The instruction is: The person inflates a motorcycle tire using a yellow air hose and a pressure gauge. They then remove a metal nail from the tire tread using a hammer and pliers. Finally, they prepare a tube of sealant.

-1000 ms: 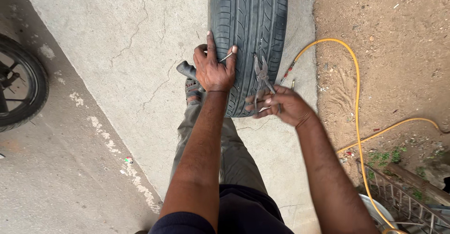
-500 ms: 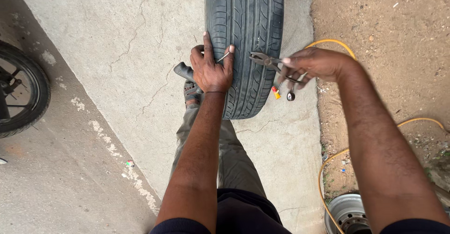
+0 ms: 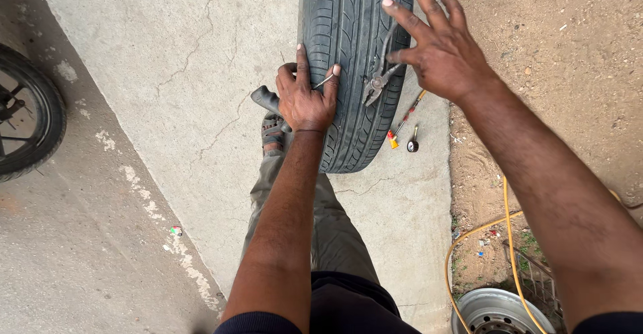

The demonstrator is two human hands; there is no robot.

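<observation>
Cracked grey concrete is running down the middle of the view, with dry brown dirt lying along its right edge. Starting at the hands: the left hand [image 3: 307, 100] is resting on the near tread of the upright tyre [image 3: 355, 53], its fingers pinching a thin bent piece of wire or pin [image 3: 325, 79] against the rubber, while a dark tool handle [image 3: 266, 100] is sticking out just beside its wrist. The right hand [image 3: 439, 56] is hovering over the tyre's right shoulder with its fingers spread apart and holding nothing; a pair of metal pliers [image 3: 376, 83] is lying on the tread just under its thumb, jaws pointing down. Judging from this, the work on the tread looks to be midway: something slim seems to be out and in the left fingers, the pliers are set aside, and whether the spot in the rubber is treated yet cannot be told. The tyre is black, ribbed with long straight grooves and fine cross cuts, and is standing on the concrete in front of the person's sandalled foot [image 3: 271, 133]. Beside its base a thin tool with a red and yellow handle [image 3: 400, 125] and a small round gauge [image 3: 413, 145] are lying on the ground. Further out, a yellow hose [image 3: 506, 227] is curling across the dirt towards a bare steel wheel rim [image 3: 499, 310], and part of another wheel [image 3: 33, 113] is showing at the left edge.
</observation>
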